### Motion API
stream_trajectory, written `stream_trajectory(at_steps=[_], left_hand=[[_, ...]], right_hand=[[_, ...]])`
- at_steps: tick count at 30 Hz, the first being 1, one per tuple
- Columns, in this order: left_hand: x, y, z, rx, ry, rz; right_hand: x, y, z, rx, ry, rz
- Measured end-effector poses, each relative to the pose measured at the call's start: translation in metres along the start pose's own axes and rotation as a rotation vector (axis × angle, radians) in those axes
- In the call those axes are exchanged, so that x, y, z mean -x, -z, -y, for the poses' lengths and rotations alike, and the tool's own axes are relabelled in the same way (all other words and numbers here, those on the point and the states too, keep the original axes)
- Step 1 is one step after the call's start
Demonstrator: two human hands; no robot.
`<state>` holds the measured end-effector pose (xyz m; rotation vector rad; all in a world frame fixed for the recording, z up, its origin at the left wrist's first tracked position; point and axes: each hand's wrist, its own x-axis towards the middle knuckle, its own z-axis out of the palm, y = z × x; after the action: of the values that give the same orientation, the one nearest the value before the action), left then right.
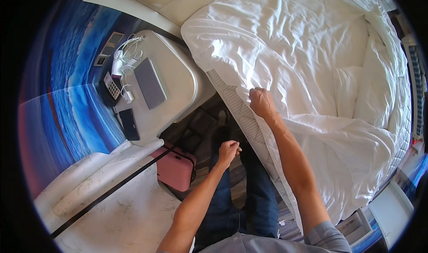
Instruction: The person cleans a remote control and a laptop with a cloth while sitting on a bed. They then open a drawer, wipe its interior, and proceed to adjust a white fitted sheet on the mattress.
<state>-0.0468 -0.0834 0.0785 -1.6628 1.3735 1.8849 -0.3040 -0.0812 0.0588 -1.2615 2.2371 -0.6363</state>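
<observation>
Bed (232,102): rumpled white duvet (294,52), pillows (356,92) far side. Nightstand (178,74): grey tablet (150,83), black phone (129,124), desk phone (110,86), white chargers (126,59). Floor (200,128): pink suitcase (176,168).

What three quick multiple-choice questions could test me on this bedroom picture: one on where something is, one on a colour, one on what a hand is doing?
1. Where does the pink suitcase stand?
A. on the bed
B. on the floor below the bedside table
C. on the pillows

2. What colour is the duvet?
A. white
B. green
C. black

3. What is the right hand doing?
A. hanging free
B. holding a phone
C. its grip closed on the duvet's edge

Answers: 1 B, the case sits low beside the table, by the person's legs. 2 A, the whole cover is white. 3 C, the fingers pinch the fabric at the mattress side, while the left hand is curled over the legs, holding nothing visible.
</observation>
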Motion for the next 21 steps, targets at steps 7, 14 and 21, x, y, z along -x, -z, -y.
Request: stream_trajectory(at_steps=[7,14,21], left_hand=[[-0.052,-0.001,-0.062,-0.026,-0.032,0.046],[-0.085,0.035,-0.108,-0.110,-0.059,0.117],[-0.098,0.081,-0.140,-0.013,0.083,0.139]], right_hand=[[-0.035,-0.004,0.047,0.174,-0.131,0.000],[-0.117,-0.048,0.092,0.041,0.127,-0.280],[-0.214,-0.092,0.093,0.338,0.023,-0.024]])
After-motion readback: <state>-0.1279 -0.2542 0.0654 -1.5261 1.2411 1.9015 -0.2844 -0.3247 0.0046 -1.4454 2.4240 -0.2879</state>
